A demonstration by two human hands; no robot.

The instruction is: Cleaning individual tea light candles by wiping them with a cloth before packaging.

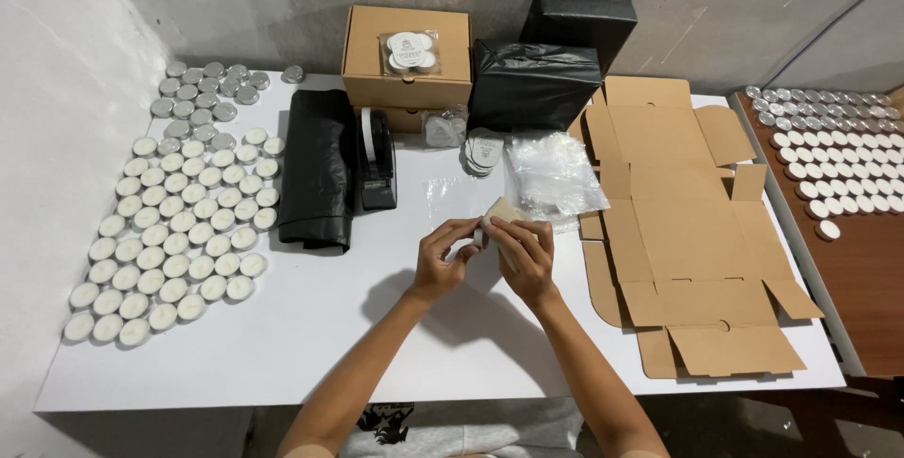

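Observation:
Both hands meet over the middle of the white table [282, 345]. My left hand [441, 256] and my right hand [525, 251] hold between them a small clear bag of white tealight candles [496, 216], with a round candle edge showing between the fingers. Just beyond lies a pile of clear plastic bags [551, 176] and a short stack of filled candle packs [482, 151].
Many white tealights [179, 232] cover the table's left side, with empty metal cups [202, 91] behind. A black tape dispenser [377, 161], folded black bags [318, 166], a closed cardboard box [407, 58], black parcels [537, 81] and flat unfolded cartons [678, 232] lie around. More candles [838, 157] fill a brown table at right.

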